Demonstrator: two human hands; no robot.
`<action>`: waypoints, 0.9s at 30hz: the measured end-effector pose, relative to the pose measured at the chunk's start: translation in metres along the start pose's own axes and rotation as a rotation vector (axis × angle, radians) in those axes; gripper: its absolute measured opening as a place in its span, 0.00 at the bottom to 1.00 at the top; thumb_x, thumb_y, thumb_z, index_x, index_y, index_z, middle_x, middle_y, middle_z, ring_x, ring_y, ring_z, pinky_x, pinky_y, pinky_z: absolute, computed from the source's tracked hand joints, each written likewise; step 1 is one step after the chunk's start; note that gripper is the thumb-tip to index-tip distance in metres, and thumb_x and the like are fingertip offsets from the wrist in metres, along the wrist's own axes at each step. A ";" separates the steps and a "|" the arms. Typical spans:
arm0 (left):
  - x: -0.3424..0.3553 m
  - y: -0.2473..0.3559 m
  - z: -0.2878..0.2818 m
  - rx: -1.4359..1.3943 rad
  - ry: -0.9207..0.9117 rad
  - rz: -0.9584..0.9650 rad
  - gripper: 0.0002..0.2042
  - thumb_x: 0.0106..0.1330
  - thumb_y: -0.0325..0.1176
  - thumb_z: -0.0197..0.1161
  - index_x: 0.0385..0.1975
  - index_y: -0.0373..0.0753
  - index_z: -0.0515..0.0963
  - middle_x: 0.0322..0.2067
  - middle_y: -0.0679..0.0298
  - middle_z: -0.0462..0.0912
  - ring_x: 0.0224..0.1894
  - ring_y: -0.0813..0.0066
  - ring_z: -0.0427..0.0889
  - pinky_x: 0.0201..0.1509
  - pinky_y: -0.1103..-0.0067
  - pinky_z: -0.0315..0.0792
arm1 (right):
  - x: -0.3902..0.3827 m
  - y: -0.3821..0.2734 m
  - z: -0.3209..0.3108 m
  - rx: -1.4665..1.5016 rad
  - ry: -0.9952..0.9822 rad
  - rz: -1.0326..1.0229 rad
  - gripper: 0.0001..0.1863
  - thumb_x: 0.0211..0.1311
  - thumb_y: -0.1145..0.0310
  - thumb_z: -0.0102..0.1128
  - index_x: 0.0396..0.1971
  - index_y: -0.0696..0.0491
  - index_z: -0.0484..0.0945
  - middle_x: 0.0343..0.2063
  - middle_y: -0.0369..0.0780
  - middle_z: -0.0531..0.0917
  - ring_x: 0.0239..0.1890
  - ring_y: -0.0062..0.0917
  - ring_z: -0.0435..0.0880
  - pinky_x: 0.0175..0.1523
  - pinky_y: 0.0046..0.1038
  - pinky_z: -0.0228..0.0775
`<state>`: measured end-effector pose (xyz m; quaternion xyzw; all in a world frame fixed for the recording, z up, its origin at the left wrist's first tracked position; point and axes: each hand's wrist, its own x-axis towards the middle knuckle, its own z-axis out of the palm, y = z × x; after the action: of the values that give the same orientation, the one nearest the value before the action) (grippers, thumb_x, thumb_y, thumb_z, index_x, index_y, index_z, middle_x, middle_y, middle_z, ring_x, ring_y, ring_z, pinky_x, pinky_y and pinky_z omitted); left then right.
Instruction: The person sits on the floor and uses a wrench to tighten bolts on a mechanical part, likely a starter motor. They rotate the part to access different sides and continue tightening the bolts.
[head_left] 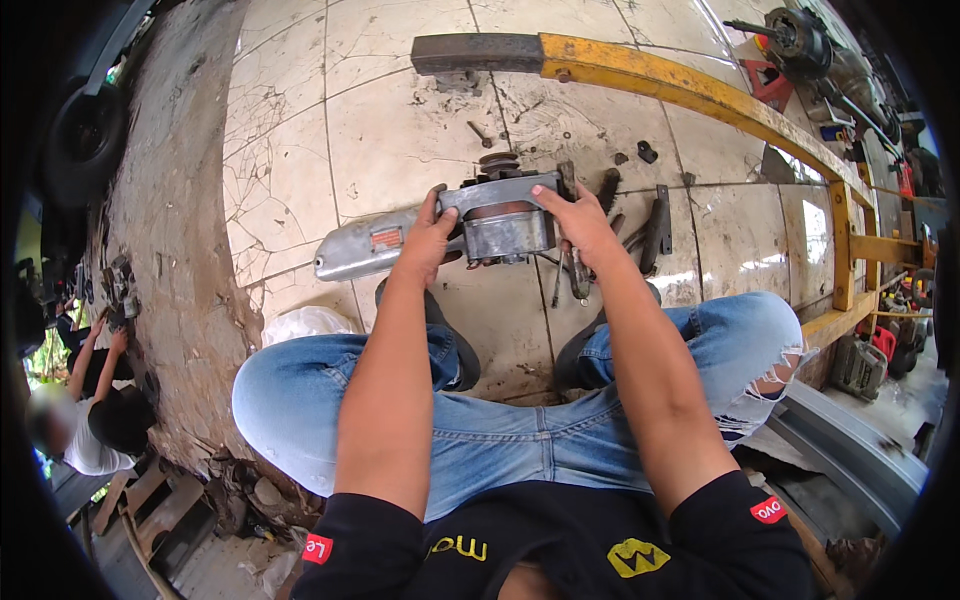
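Observation:
Between my two hands is an alternator (pixel 508 236) with a silvery ribbed body and a pulley (pixel 498 163) on its far side. A flat grey metal bracket (pixel 490 193) lies across its top. My left hand (pixel 430 238) grips the left end, its thumb on the bracket. My right hand (pixel 580 222) holds the right end, thumb on top and fingers wrapped over the side. Left of the alternator lies a long grey metal engine cover (pixel 362 247) with a red label. Beside my right hand are a dark bar-shaped tool (pixel 578 275) and a thin screwdriver (pixel 557 286).
A yellow steel frame (pixel 690 83) spans the far right of the tiled floor (pixel 390 100). Loose bolts (pixel 480 132) and a dark angled metal piece (pixel 660 230) lie about. Another person (pixel 90 425) works at far left, near a tire (pixel 88 132).

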<state>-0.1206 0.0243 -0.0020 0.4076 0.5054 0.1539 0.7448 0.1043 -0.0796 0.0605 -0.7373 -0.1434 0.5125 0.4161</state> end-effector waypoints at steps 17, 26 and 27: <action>-0.007 0.035 0.024 0.146 0.051 -0.012 0.32 0.71 0.44 0.61 0.73 0.54 0.57 0.60 0.54 0.74 0.61 0.63 0.72 0.56 0.60 0.69 | 0.033 -0.020 -0.025 -0.451 -0.038 -0.085 0.57 0.48 0.41 0.72 0.69 0.64 0.58 0.57 0.55 0.77 0.43 0.36 0.82 0.46 0.33 0.74; -0.005 0.032 0.019 0.116 0.044 -0.001 0.31 0.70 0.41 0.62 0.72 0.50 0.59 0.61 0.50 0.74 0.61 0.61 0.72 0.63 0.67 0.65 | 0.053 -0.077 -0.027 -1.231 -0.421 -0.510 0.35 0.49 0.62 0.69 0.59 0.54 0.71 0.49 0.50 0.81 0.49 0.47 0.81 0.54 0.41 0.73; -0.004 0.033 0.019 0.103 0.024 0.009 0.31 0.70 0.41 0.62 0.72 0.50 0.60 0.61 0.50 0.74 0.61 0.61 0.72 0.64 0.67 0.65 | 0.052 -0.082 -0.023 -1.284 -0.461 -0.501 0.35 0.49 0.63 0.69 0.60 0.53 0.70 0.48 0.50 0.81 0.49 0.48 0.81 0.53 0.42 0.73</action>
<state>-0.1001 0.0337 0.0288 0.4457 0.5197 0.1361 0.7160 0.1648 -0.0072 0.0927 -0.6544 -0.6645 0.3591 -0.0346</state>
